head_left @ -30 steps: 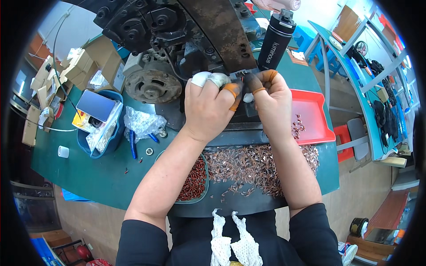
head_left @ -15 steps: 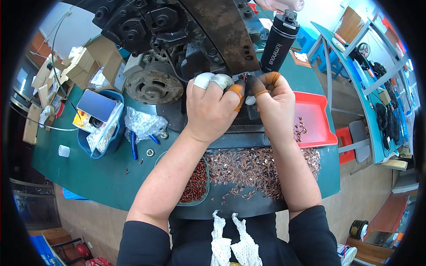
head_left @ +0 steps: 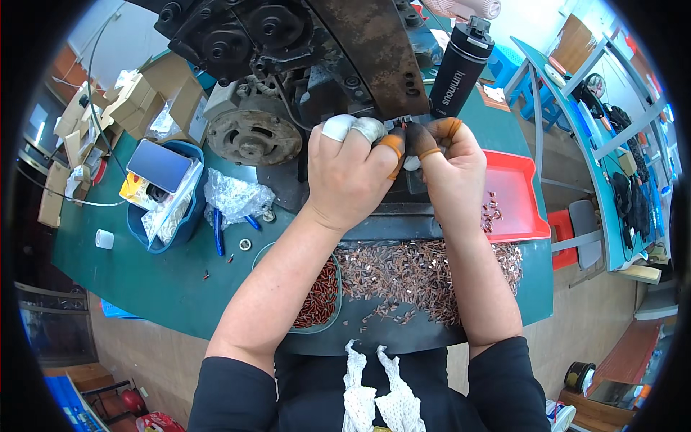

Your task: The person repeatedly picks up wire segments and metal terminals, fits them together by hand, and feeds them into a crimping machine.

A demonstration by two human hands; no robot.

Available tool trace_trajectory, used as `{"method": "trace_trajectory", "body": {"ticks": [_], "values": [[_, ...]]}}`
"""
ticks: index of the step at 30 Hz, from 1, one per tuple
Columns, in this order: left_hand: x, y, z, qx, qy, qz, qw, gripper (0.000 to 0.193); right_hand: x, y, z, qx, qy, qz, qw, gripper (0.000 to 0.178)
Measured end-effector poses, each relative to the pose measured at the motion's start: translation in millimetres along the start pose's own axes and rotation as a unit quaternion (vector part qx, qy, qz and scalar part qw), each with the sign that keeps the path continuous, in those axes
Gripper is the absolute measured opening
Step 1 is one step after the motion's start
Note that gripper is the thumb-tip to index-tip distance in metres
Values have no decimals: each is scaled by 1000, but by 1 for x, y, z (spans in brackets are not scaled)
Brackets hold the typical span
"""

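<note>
My left hand (head_left: 347,173) and my right hand (head_left: 459,173) meet at the front of a dark, worn metal machine (head_left: 360,54). Thumb and forefinger of each are pressed together there, the tips close to each other. What they hold is too small and covered to make out. Orange and dark finger covers sit on these fingertips; white wraps cover two other left fingers. Below my wrists spreads a heap of small copper-coloured metal pieces (head_left: 403,270). Beside my left forearm, a clear tub (head_left: 337,311) holds many small reddish-brown parts. A red tray (head_left: 522,198) with several small copper pieces lies right of my right hand.
A dark bottle (head_left: 461,68) stands by the machine. To the left are a round motor (head_left: 254,137), crumpled plastic bag (head_left: 236,196), blue-handled tool (head_left: 218,234), blue basket (head_left: 165,241) with a phone on top, white roll (head_left: 104,239) and cardboard boxes (head_left: 169,93).
The whole view has shifted slightly, so machine and hands appear a little further right. Both hands keep their pinch at the same spot on the machine.
</note>
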State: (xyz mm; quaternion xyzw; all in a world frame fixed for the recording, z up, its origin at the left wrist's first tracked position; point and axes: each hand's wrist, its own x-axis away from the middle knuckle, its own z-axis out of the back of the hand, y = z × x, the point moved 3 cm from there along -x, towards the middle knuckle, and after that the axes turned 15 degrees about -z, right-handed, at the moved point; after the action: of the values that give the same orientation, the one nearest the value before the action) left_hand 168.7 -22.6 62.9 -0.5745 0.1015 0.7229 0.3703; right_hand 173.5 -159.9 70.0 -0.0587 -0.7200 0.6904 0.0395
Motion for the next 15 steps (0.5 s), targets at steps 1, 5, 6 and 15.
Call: {"method": "trace_trajectory", "body": {"ticks": [1, 5, 6, 15], "values": [[1, 0, 0, -3, -1, 0, 1000, 20, 1, 0, 0, 17, -5, -7, 1000, 13], [1, -1, 2, 0, 12, -2, 1000, 21, 1, 2, -1, 53, -2, 30, 998, 13], [2, 0, 4, -1, 12, -2, 1000, 21, 3, 1, -3, 38, -8, 43, 998, 13], [8, 19, 86, 136, -181, 129, 965, 29, 47, -3, 44, 164, -16, 79, 983, 10]]}}
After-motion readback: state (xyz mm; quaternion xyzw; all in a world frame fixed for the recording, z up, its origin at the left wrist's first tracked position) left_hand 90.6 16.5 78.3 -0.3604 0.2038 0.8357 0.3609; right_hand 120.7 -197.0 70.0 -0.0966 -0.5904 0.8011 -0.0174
